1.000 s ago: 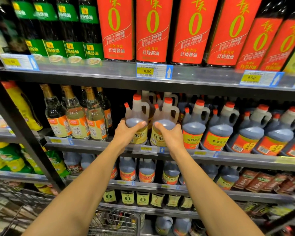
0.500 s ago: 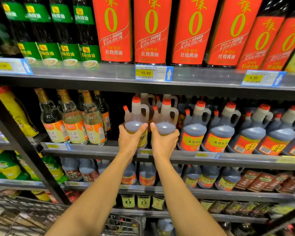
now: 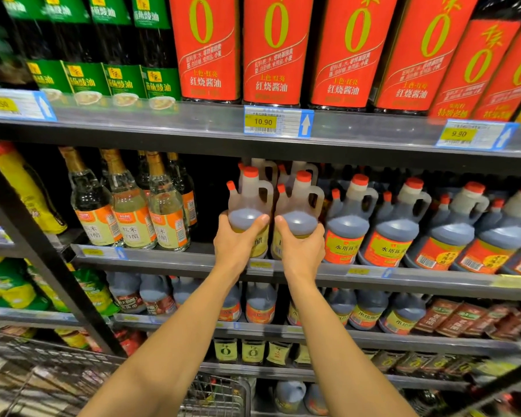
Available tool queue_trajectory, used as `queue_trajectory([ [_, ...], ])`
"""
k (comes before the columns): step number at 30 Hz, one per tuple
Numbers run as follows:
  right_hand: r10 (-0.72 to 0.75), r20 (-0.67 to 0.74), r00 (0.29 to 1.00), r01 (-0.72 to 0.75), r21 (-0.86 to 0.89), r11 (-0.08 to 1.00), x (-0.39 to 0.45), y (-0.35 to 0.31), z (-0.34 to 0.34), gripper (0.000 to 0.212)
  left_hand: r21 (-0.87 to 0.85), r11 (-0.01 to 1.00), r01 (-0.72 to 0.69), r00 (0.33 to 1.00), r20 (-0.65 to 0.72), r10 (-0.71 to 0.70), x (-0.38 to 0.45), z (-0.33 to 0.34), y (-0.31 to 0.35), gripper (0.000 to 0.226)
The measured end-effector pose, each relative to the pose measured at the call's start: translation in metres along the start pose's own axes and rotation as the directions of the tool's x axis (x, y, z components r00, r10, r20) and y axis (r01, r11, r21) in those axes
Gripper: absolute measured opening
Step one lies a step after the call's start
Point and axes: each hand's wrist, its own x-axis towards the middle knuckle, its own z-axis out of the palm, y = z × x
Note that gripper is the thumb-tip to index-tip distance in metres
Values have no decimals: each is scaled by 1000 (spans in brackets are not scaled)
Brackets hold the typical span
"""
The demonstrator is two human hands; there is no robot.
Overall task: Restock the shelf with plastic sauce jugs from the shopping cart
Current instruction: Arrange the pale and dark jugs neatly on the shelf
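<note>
Two plastic sauce jugs with red caps and yellow labels stand side by side at the front of the middle shelf (image 3: 283, 267). My left hand (image 3: 238, 240) wraps around the front of the left jug (image 3: 248, 203). My right hand (image 3: 300, 245) grips the front of the right jug (image 3: 300, 207). Both jugs are upright and nearly touch each other. More of the same jugs show behind them. The shopping cart (image 3: 217, 392) is at the bottom, under my arms.
Orange-labelled jugs (image 3: 348, 218) fill the shelf to the right of my hands. Clear glass bottles (image 3: 130, 212) stand to the left, across a dark gap. Tall red-labelled bottles (image 3: 274, 49) sit on the shelf above. A black upright post (image 3: 42, 257) slants at the left.
My hands have drawn closer together, bringing the two jugs side by side. The camera has moved nearer to the shelf.
</note>
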Motion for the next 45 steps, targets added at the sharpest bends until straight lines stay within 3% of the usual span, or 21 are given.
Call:
queue_trajectory([
  [7, -32, 26, 999, 32, -23, 999, 6, 4, -8, 59, 24, 1000, -17, 1000, 5, 17, -1, 2, -3, 62],
  [28, 7, 116, 993, -3, -35, 999, 11, 7, -16, 82, 24, 999, 28, 996, 81, -30, 2, -5, 3, 74],
  [36, -11, 123, 992, 13, -14, 1000, 13, 12, -14, 64, 30, 999, 18, 998, 64, -20, 0, -3, 1, 70],
  [45, -3, 152, 988, 4, -9, 1000, 15, 12, -16, 62, 36, 999, 14, 999, 44, -15, -3, -1, 2, 70],
])
